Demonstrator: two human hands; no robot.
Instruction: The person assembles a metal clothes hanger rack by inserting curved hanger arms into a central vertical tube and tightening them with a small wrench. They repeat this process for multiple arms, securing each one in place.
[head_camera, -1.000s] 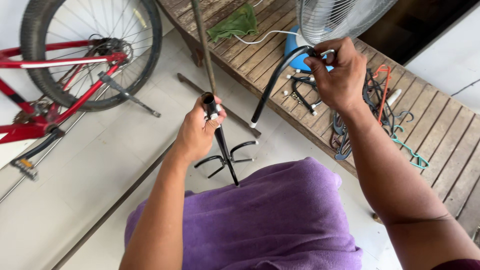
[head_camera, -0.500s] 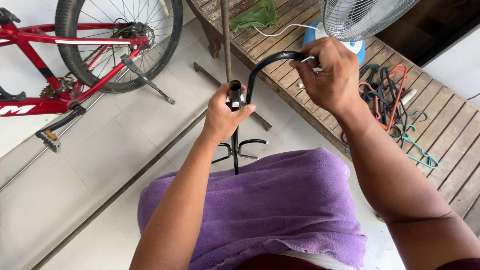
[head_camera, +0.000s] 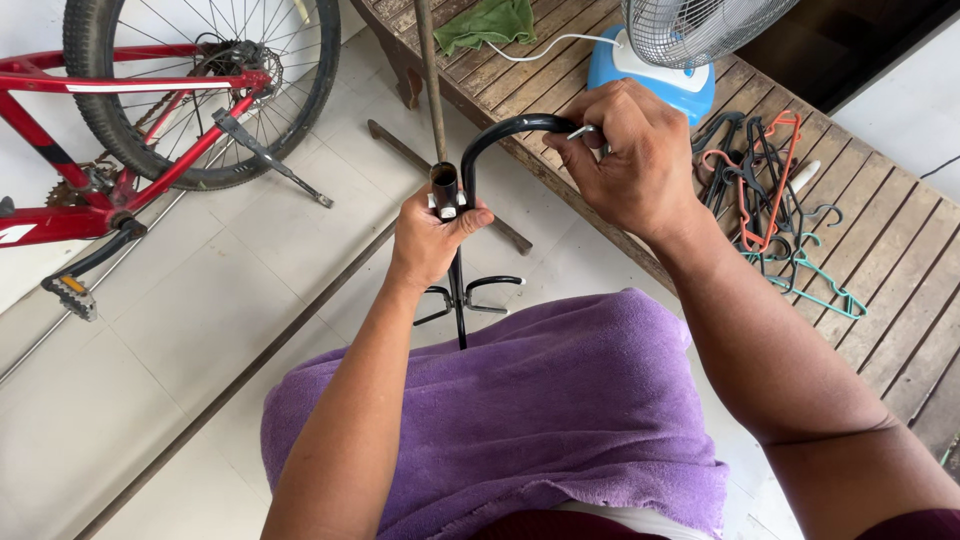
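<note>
Pale floor tiles (head_camera: 180, 330) lie below both hands. Left hand (head_camera: 432, 240) is clamped on the upright black pump shaft (head_camera: 458, 300); right hand (head_camera: 625, 160), just beside it, pinches the curved black hose (head_camera: 495, 135) at its metal tip. A wooden deck (head_camera: 880, 250) with hangers (head_camera: 770, 190) lies beyond the right hand.

Bicycle (head_camera: 150, 110) left, hangers (head_camera: 775, 190) right

The left hand (head_camera: 432, 240) grips the top of an upright black stand (head_camera: 458, 300) with curled hooks lower down. The right hand (head_camera: 625, 160) holds the end of a curved black bar (head_camera: 500, 135) arching above the stand's open tube. A purple towel (head_camera: 520, 410) covers the lap; a red bicycle (head_camera: 150, 120) stands on the tiled floor (head_camera: 200, 330); coloured hangers (head_camera: 770, 190) lie on wooden decking (head_camera: 880, 250) beside a fan (head_camera: 670, 50)
</note>
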